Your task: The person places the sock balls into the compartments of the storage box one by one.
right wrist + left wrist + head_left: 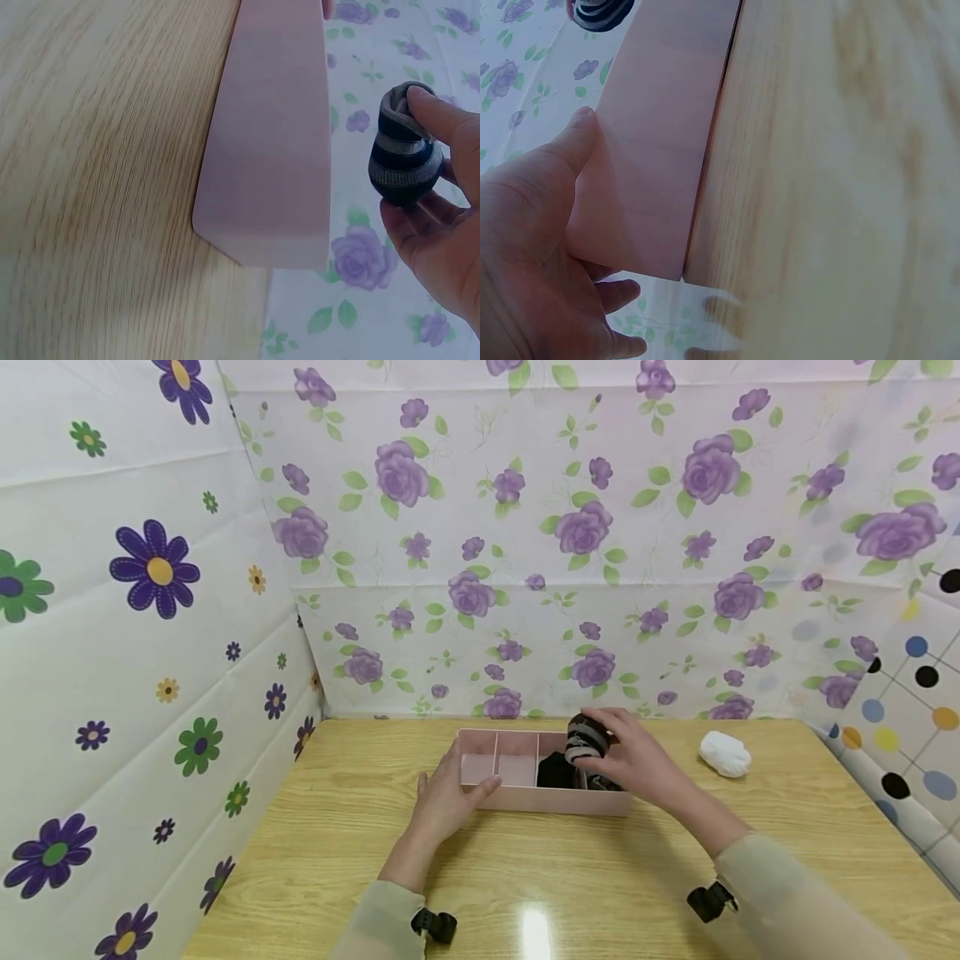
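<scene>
The right hand (647, 758) pinched the sock (587, 739) above the box's (547, 800) three o'clock half; the left (442, 795), loosely spread, touched its nine o'clock end. I judged this was placing; next seemed to need gentle lowering.

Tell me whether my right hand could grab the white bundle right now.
Probably not straight away: your right hand is holding the striped roll, so it would likely need to set that down first. Nothing seems to stand between it and the white bundle.
</scene>
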Tool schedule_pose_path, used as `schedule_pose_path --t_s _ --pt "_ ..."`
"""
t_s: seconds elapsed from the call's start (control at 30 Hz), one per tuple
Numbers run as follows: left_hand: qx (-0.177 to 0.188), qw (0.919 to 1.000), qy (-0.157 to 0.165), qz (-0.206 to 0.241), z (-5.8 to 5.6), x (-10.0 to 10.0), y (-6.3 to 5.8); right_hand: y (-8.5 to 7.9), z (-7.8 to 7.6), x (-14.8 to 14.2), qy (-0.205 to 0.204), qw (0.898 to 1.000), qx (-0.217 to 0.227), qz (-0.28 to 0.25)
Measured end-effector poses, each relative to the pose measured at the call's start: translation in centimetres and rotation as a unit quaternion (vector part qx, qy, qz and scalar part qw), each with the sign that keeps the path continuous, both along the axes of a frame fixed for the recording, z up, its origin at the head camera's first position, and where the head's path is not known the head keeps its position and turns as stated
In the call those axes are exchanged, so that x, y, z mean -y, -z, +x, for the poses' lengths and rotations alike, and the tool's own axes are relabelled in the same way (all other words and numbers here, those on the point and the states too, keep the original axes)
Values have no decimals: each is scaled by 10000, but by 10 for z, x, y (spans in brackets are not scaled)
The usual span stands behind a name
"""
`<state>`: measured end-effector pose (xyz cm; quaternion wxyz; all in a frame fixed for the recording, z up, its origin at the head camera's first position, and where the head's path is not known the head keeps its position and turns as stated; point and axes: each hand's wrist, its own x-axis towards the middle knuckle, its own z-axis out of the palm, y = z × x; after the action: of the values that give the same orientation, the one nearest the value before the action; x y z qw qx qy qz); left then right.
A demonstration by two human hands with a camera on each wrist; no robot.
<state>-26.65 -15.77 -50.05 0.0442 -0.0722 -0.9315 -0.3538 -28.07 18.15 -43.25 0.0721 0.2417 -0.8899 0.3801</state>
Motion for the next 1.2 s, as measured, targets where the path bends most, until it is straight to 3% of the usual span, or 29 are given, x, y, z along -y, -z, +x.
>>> schedule_pose_path --t_s 0.6,0.9,1.2 --pt "42 10000 -64 -15 1 -1 -2 10 -12 39 -208 9995 224 76" --pt "16 10000 -62 -22 1 -2 2 20 -12 53 -208 9988 429 149" --pt "1 10000 -34 -31 1 0 0 19 -14 69 -223 9978 548 290"
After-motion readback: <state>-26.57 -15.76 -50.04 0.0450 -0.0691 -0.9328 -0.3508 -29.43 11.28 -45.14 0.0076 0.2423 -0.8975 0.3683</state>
